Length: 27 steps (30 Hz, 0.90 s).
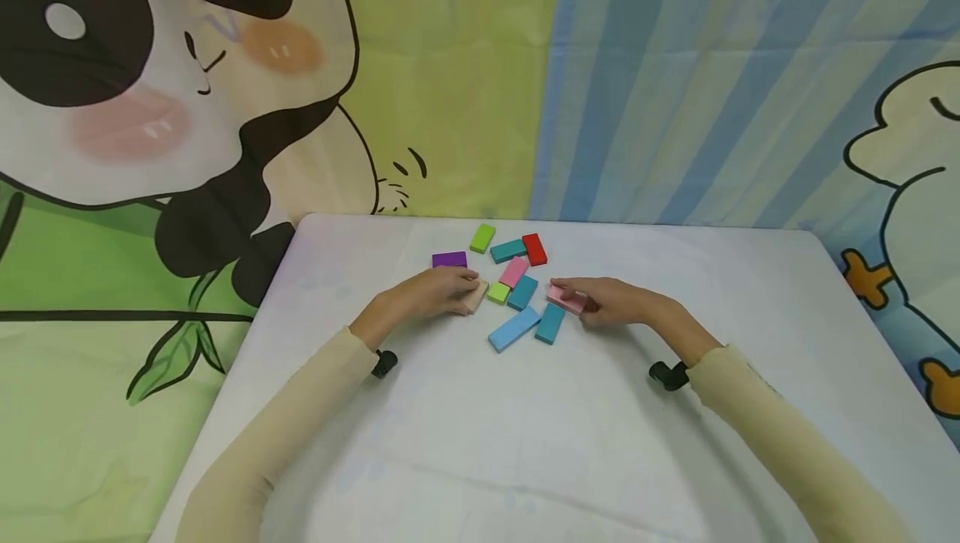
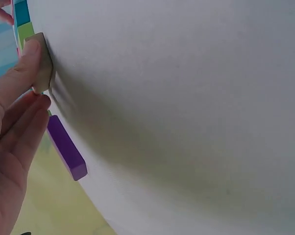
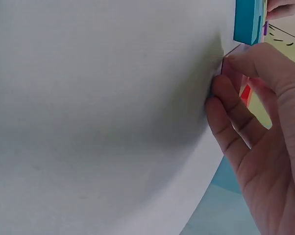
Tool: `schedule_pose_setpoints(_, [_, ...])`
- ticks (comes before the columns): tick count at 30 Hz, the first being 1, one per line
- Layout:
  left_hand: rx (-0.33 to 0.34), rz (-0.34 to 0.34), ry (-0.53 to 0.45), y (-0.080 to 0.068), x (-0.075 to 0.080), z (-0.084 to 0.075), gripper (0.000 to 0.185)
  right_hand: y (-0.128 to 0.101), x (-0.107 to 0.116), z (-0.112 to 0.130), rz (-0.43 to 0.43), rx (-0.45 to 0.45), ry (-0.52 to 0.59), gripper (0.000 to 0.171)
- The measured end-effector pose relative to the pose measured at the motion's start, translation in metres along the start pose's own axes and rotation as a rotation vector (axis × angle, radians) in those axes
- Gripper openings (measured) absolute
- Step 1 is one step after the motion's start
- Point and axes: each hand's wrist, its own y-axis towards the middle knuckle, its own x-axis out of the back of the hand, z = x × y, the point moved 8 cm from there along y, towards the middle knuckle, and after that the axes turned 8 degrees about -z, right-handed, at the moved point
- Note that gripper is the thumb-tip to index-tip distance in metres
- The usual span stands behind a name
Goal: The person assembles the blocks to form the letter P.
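Observation:
My left hand pinches a beige wooden block between thumb and fingertips, low over the table at the left of a loose group of coloured blocks. In the left wrist view the thumb lies on the face of that block. A purple block lies just beyond this hand. On the group's other side, my right hand grips a pink block, its far end partly covered by the fingers. Close by it lie a teal block and a light blue block.
Between the hands are a small green block, another pink block and a blue-teal block. Farther back lie a green block, a teal block and a red block. A white cloth covers the table.

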Motion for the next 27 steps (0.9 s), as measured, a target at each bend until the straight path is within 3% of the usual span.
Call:
schedule_pose_setpoints(4, [-0.016, -0.01, 0.022, -0.005, 0.0, -0.002, 0.058, 0.005, 0.002, 0.001, -0.005, 0.013, -0.008, 0.054])
schedule_pose_setpoints(8, [-0.032, -0.033, 0.029, -0.018, 0.002, -0.004, 0.058, 0.007, 0.007, -0.003, -0.096, 0.014, -0.036, 0.034])
schedule_pose_setpoints(12, [-0.023, -0.049, 0.038, -0.041, 0.004, -0.002, 0.057, 0.003, 0.009, -0.009, -0.174, 0.03, -0.056, 0.038])
schedule_pose_setpoints(16, [0.02, -0.1, 0.018, -0.076, 0.012, 0.009, 0.056, 0.0, 0.013, -0.009, -0.216, 0.049, -0.058, 0.039])
schedule_pose_setpoints(20, [0.043, -0.188, -0.026, -0.125, 0.018, 0.021, 0.053, 0.0, 0.02, -0.002, -0.327, 0.016, 0.007, 0.037])
schedule_pose_setpoints(24, [0.008, -0.293, -0.057, -0.169, 0.024, 0.028, 0.051, 0.011, 0.024, 0.022, -0.447, 0.011, 0.113, 0.04])
schedule_pose_setpoints(27, [-0.015, -0.339, -0.061, -0.19, 0.027, 0.032, 0.05, 0.027, 0.023, 0.048, -0.49, 0.031, 0.164, 0.041])
